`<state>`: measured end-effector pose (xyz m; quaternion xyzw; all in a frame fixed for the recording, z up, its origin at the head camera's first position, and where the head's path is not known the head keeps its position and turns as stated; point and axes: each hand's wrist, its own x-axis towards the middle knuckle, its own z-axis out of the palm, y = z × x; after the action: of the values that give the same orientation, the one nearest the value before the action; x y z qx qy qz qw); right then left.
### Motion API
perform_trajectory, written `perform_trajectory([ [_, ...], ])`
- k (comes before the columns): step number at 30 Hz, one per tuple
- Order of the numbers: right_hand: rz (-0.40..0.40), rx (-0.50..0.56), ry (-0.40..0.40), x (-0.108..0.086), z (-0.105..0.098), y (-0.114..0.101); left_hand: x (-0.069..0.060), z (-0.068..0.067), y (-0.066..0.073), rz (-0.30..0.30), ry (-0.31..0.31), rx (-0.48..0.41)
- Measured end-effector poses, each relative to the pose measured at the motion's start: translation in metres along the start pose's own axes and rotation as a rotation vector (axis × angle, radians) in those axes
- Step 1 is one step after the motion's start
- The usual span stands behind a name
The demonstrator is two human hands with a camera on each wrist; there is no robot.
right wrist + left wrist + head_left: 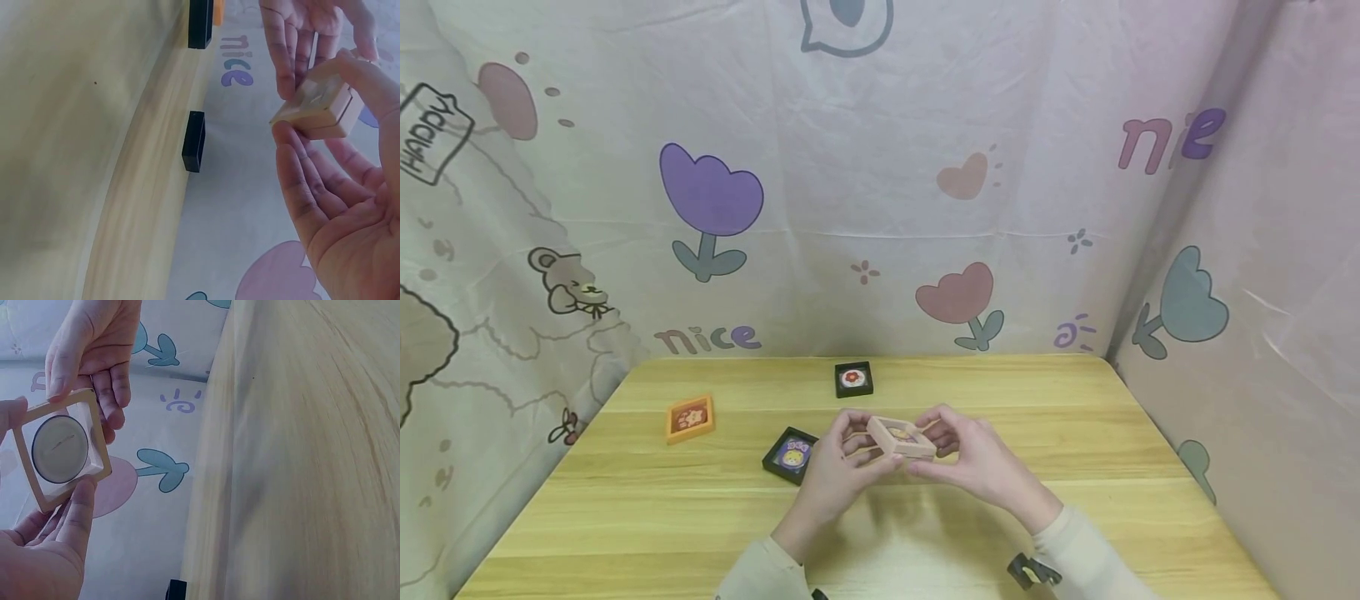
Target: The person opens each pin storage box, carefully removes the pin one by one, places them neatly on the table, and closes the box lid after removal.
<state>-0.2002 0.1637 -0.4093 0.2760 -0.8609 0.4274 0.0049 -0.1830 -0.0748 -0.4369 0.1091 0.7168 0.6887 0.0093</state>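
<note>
Standing before a pale cloth wall (850,108), which is printed with tulips, hearts and the word "nice", is a table (1150,508) of light yellow wood grain. On its far part lies a small black frame (853,379) with a red flower picture. At the person's left side lies an orange frame (690,419), and nearer to the hands another black frame (790,456) with a yellow figure, partly hidden behind the left hand (838,471).

A pale wooden frame (901,438) is held tilted above the table, between the two hands. The left hand grasps it at one side, the thumb and the fingers on opposite edges, bent only moderately. The right hand (977,458) pinches the other side with its thumb and fingers, also gently curved. In the left wrist view, a round disc (60,449) shows inside the frame. In the right wrist view, a seam runs along the frame's thick side. Light sleeves (1086,550) cover both forearms.
</note>
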Motion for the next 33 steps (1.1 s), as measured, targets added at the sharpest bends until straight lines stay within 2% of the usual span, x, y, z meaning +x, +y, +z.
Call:
perform_trajectory([
  [5,0.020,0.021,0.021,-0.001,-0.001,0.000,0.001,-0.001,0.001,-0.021,-0.019,-0.042],
  [10,0.066,0.102,0.047,-0.001,-0.004,0.002,0.001,-0.002,0.003,-0.021,-0.049,-0.062],
  [19,0.149,0.223,0.082,0.001,-0.010,0.007,-0.002,-0.006,0.011,-0.056,-0.057,-0.046],
  [22,0.151,0.244,0.067,0.001,-0.012,0.009,0.000,-0.009,0.010,-0.044,-0.101,-0.102],
  [26,0.108,0.246,0.011,0.000,-0.013,0.012,0.002,-0.014,0.006,-0.036,-0.186,-0.170],
  [33,0.064,0.251,-0.057,-0.001,-0.012,0.019,0.004,-0.020,0.002,-0.041,-0.310,-0.201],
])
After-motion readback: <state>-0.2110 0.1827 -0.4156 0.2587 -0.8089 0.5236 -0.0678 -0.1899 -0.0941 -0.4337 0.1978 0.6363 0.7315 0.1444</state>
